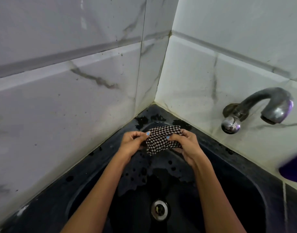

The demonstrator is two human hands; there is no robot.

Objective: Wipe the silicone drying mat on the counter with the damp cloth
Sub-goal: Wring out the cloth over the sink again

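- Over the far corner of a black sink [242,190], both hands hold a small checkered cloth [163,139] stretched between them; the cloth is black and pale, folded or bunched, and hangs above the basin without touching it
- left hand [133,143] grips the cloth's left edge; its thumb, with a pale blue nail, presses on top and the fingers curl underneath, clamped on the fabric
- right hand [186,145] grips the right side the same way; thumb on top, fingers wrapped under and closed tight on the cloth
- both bare forearms reach up from the bottom edge and angle toward each other
- a round metal drain [159,210] sits at the bottom of the basin, directly below the arms; dark wet patches and droplets mark the sink's rim and inner slope
- a curved metal tap [262,108] juts from the right wall, well to the right of the cloth; its spout points down
- pale marbled wall tiles [68,81] meet in a corner behind the sink
- a blurred purple object [294,167] shows at the right edge; I cannot tell what it is
- the drying mat is out of view
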